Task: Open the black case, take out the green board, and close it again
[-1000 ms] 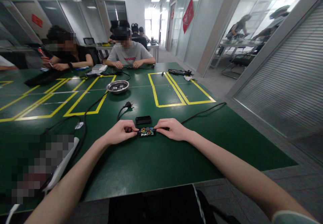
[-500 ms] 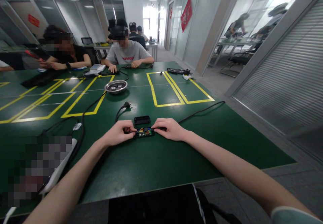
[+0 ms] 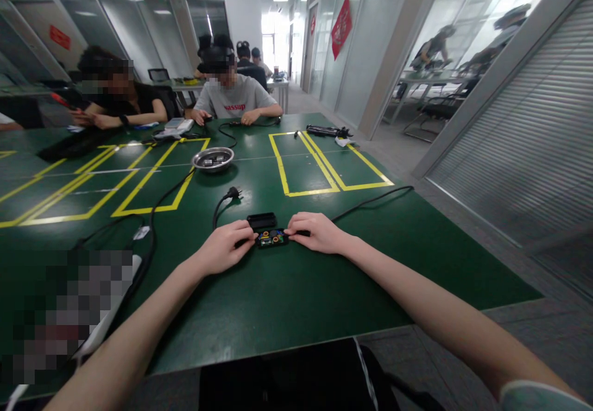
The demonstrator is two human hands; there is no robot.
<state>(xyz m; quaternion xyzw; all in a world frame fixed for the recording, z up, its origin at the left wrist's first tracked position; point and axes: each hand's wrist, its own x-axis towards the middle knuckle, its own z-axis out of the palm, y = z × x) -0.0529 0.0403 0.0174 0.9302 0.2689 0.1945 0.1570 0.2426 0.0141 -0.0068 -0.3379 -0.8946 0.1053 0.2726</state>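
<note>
A small open black plastic case (image 3: 272,243) lies on the green table (image 3: 296,293), with a circuit board (image 3: 270,237) carrying copper coils inside it. At its left end, my left hand (image 3: 227,247) pinches the case with thumb and fingers. My right hand (image 3: 315,233) is closed on the opposite end, where a black cable (image 3: 370,202) runs off to the right; its fingertips partly hide that joint. Just behind the case sits a matching black cover (image 3: 262,220), hollow side up. A black power plug (image 3: 234,193) on a short cord rests beyond my left hand.
A metal bowl (image 3: 213,160) with small metal parts stands farther back. Yellow tape (image 3: 310,192) marks rectangles on the table. A white-edged object (image 3: 111,306), mostly blurred out, lies at left by a black cable. Two people sit across; a folded black tripod (image 3: 328,131) lies at the far edge.
The case has shifted slightly right and away from me, along with both hands. My left fingers have changed their grip at its left end. A co-worker's hand across the table has moved left.
</note>
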